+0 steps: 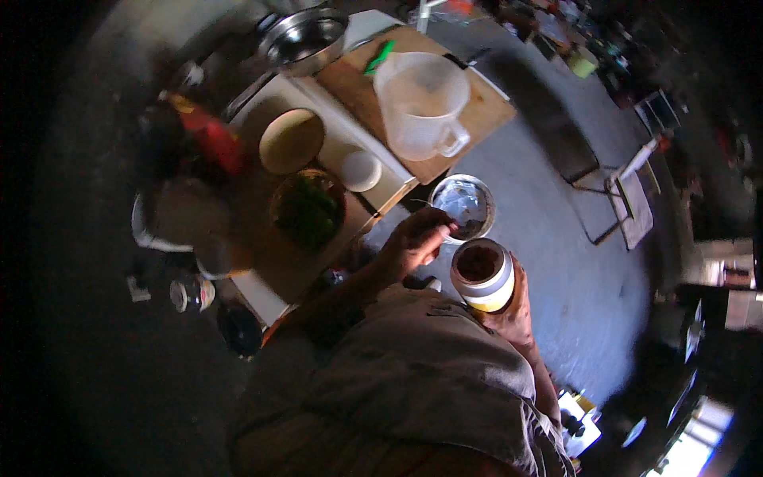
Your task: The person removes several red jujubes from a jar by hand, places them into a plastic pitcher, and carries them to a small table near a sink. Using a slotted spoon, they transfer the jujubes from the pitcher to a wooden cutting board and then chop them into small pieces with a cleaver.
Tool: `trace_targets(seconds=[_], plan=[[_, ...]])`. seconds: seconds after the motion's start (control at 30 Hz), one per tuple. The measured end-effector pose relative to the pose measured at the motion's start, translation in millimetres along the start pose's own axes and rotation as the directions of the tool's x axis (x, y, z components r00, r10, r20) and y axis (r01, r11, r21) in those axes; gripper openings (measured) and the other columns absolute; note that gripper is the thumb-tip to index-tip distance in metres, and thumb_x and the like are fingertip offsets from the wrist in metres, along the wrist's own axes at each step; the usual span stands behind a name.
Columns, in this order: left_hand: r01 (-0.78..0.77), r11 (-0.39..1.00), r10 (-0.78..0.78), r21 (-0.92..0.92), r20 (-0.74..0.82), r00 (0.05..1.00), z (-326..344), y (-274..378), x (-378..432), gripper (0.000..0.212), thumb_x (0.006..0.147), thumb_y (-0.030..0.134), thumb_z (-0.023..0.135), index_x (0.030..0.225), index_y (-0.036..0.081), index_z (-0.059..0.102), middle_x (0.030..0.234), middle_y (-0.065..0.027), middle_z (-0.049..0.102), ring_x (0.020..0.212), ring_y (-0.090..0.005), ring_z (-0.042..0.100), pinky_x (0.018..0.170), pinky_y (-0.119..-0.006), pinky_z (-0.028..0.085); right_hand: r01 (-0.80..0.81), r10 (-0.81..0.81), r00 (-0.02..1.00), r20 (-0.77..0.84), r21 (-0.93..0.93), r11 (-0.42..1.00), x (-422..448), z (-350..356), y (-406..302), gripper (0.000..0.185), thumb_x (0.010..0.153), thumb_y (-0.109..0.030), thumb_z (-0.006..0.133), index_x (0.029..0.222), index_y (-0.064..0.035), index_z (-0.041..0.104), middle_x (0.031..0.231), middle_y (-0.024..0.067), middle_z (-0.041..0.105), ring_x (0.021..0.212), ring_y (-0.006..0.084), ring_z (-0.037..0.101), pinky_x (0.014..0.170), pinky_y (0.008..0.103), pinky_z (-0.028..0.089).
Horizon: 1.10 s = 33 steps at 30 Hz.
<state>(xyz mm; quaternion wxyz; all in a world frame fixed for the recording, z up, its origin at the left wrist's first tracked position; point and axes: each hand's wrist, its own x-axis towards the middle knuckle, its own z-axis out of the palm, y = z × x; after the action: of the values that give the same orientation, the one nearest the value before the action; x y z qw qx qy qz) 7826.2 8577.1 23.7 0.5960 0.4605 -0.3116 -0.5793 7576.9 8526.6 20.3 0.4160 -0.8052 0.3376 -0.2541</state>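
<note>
My right hand (514, 322) is wrapped around an open jar (490, 292) with a white and yellow band. The jar is tilted, and a dark reddish-brown mass shows inside its mouth. My left hand (420, 241) hovers at the near left rim of a round bucket (490, 206), fingers curled together. Whether it touches the rim or pinches something small is unclear. Inside the bucket is a shiny, crumpled plastic-like lining with dark matter near its bottom edge. The bucket stands low, beside the table's corner and just beyond the jar.
On a wooden board (489, 113) rest a translucent plastic measuring jug (417, 134) and a green-handled tool (379, 58). Left of it are a steel basin (325, 56), a pale round bowl (292, 140), a white cup (362, 171) and a bowl of greens (307, 211). A chair (632, 208) stands right.
</note>
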Motion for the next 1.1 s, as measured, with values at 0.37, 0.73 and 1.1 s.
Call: trace_targets(seconds=[0.37, 0.73, 1.1], plan=[[-0.2, 0.952, 0.305, 0.231, -0.713, 0.631, -68.3, -34.6, -136.7, 0.026, 0.091, 0.03, 0.049, 0.106, 0.01, 0.054, 0.074, 0.0032, 0.045, 0.062, -0.0068, 0.042, 0.052, -0.022, 0.033, -0.013, -0.344, 0.676, 0.651, 0.478, 0.879, 98.6, 136.4, -47.7, 0.093, 0.061, -0.02, 0.083, 0.135, -0.0025, 0.029, 0.131, 0.0174, 0.04, 0.122, 0.0295, 0.041, 0.102, 0.0398, 0.034], [-0.489, 0.862, -0.175, -0.137, -0.984, -0.033, -147.5, -55.4, -249.3, 0.023, 0.091, 0.028, 0.051, 0.106, 0.011, 0.054, 0.086, 0.0032, 0.047, 0.071, -0.0069, 0.041, 0.059, -0.021, 0.038, 0.174, -0.568, 0.454, 0.686, 0.557, 0.812, 92.9, 323.3, -90.1, 0.085, 0.066, -0.019, 0.078, 0.133, -0.0021, 0.029, 0.131, 0.0203, 0.04, 0.119, 0.0327, 0.043, 0.101, 0.0408, 0.036], [-0.678, 0.735, -0.069, 0.01, -0.994, -0.09, -174.9, -82.5, -235.9, 0.023, 0.094, 0.03, 0.048, 0.108, 0.013, 0.055, 0.088, 0.0044, 0.05, 0.074, -0.0046, 0.044, 0.061, -0.018, 0.038, 0.785, -0.714, 0.428, 0.555, 0.164, 0.598, 129.9, 304.2, -96.0, 0.061, 0.078, -0.011, 0.064, 0.131, 0.0004, 0.035, 0.13, 0.0238, 0.041, 0.121, 0.0359, 0.041, 0.102, 0.0406, 0.033]])
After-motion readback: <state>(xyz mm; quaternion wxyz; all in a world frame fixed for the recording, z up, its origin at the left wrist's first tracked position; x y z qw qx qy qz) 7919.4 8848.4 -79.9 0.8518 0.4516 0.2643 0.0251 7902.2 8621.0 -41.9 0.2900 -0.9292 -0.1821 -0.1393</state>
